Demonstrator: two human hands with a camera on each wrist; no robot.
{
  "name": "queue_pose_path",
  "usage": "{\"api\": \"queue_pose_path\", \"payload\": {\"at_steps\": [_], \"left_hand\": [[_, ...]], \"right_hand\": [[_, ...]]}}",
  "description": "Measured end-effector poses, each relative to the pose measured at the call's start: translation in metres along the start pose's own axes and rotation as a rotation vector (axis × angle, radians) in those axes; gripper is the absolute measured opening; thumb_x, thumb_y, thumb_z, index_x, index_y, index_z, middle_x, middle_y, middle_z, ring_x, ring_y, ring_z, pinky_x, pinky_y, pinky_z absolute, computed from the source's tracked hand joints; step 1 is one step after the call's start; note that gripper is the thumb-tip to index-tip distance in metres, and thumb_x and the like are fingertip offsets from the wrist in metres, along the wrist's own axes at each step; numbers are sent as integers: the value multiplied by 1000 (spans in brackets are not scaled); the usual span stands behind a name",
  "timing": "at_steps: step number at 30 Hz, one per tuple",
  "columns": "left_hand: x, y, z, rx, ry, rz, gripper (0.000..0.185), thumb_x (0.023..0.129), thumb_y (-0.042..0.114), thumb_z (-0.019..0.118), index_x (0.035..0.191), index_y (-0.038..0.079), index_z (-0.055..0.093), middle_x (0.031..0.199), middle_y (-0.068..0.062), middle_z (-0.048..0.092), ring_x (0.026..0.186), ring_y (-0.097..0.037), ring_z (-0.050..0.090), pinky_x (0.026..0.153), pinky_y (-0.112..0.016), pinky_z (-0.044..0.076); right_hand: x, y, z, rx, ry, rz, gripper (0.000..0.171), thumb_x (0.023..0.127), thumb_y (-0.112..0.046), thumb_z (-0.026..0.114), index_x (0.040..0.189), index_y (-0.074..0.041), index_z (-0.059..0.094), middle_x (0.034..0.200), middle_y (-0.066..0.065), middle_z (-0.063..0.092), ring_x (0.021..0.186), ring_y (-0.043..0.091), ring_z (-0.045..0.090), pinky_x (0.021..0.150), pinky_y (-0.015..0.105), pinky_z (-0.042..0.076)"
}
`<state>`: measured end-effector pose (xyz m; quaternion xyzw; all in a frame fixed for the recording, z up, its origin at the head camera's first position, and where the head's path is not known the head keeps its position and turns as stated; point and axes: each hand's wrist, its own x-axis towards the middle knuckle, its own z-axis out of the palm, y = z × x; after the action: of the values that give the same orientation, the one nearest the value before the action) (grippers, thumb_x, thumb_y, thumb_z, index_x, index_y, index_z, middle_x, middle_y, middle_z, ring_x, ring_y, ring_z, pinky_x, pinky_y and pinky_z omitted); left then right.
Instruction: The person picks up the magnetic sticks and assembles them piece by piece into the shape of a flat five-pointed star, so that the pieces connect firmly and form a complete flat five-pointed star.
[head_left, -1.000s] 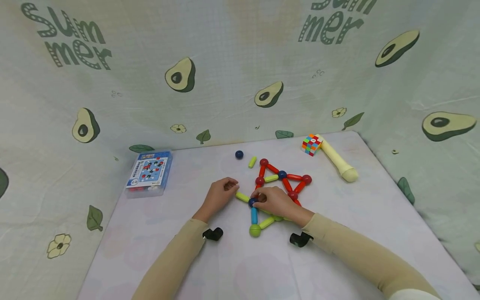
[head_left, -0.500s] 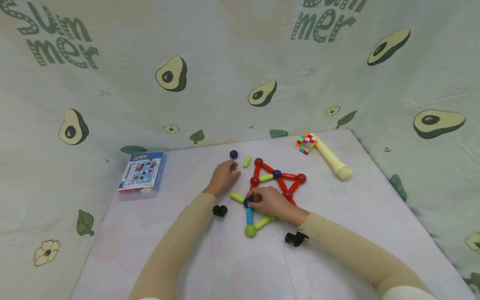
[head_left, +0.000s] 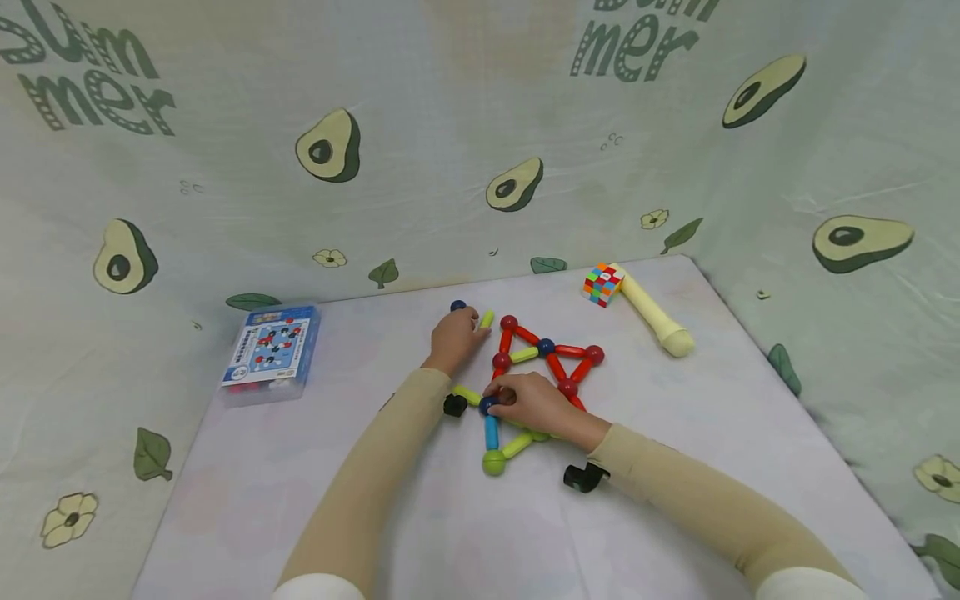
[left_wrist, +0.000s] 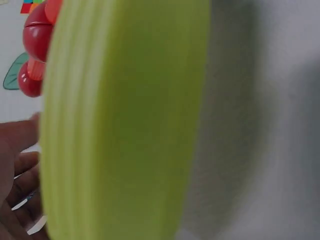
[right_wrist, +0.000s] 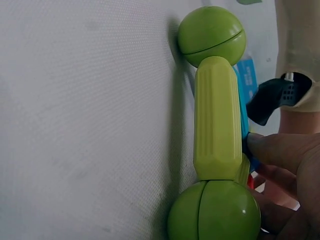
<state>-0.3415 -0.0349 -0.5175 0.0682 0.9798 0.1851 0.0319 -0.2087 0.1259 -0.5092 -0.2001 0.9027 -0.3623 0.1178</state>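
Observation:
A flat figure of red, green and blue magnetic sticks and balls [head_left: 547, 354] lies on the table. My right hand [head_left: 501, 398] pinches the dark blue ball [head_left: 489, 406] at its left corner, above a blue stick [head_left: 491, 433] and a green ball [head_left: 493, 462]. The right wrist view shows a green stick [right_wrist: 217, 117] between two green balls [right_wrist: 212, 35], with my fingers [right_wrist: 280, 150] beside it. My left hand [head_left: 468, 329] lies with relaxed fingers between a loose blue ball [head_left: 456, 306] and a loose yellow-green stick [head_left: 487, 319]. Another green stick [left_wrist: 125, 120] fills the left wrist view.
A blue box of parts [head_left: 270, 346] sits at the table's back left. A colourful cube [head_left: 602, 284] and a cream cylinder [head_left: 652, 317] lie at the back right. Avocado-print cloth walls [head_left: 330, 146] enclose the table [head_left: 300, 500] on three sides.
My left hand has left the green stick by the blue ball and moved away from me to the loose ball and stick. The right hand has stayed on the blue ball.

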Motion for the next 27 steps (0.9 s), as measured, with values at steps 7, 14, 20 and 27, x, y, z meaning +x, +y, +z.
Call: {"api": "queue_pose_path", "payload": {"at_steps": [7, 14, 20, 27], "left_hand": [[-4, -3, -6, -17, 23, 22, 25, 97, 20, 72, 121, 15, 69, 101, -4, 70, 91, -20, 64, 83, -36, 54], [-13, -12, -11, -70, 12, 52, 18, 95, 15, 72, 113, 12, 75, 101, -5, 69, 93, -22, 61, 88, -37, 52], [-25, -24, -11, -93, 3, 77, 18, 94, 14, 73, 112, 11, 74, 99, -5, 68, 90, -21, 59, 86, -36, 51], [-43, -36, -13, -140, -19, 101, 18, 94, 16, 74, 111, 12, 75, 96, -2, 65, 87, -20, 56, 82, -35, 50]], "right_hand": [[0, -4, 0, -6, -8, -10, 25, 93, -23, 77, 116, -17, 74, 95, -9, 73, 86, 7, 66, 81, 29, 55], [1, -4, 0, -11, -4, 7, 24, 93, -23, 77, 116, -18, 74, 94, -9, 73, 85, 7, 66, 80, 28, 55], [0, -4, 1, -15, -2, 16, 24, 93, -24, 77, 116, -19, 73, 94, -10, 72, 85, 6, 65, 80, 27, 55], [-2, -4, 0, -23, 7, 23, 24, 92, -25, 78, 115, -20, 74, 92, -10, 71, 84, 7, 65, 80, 28, 54]]}}
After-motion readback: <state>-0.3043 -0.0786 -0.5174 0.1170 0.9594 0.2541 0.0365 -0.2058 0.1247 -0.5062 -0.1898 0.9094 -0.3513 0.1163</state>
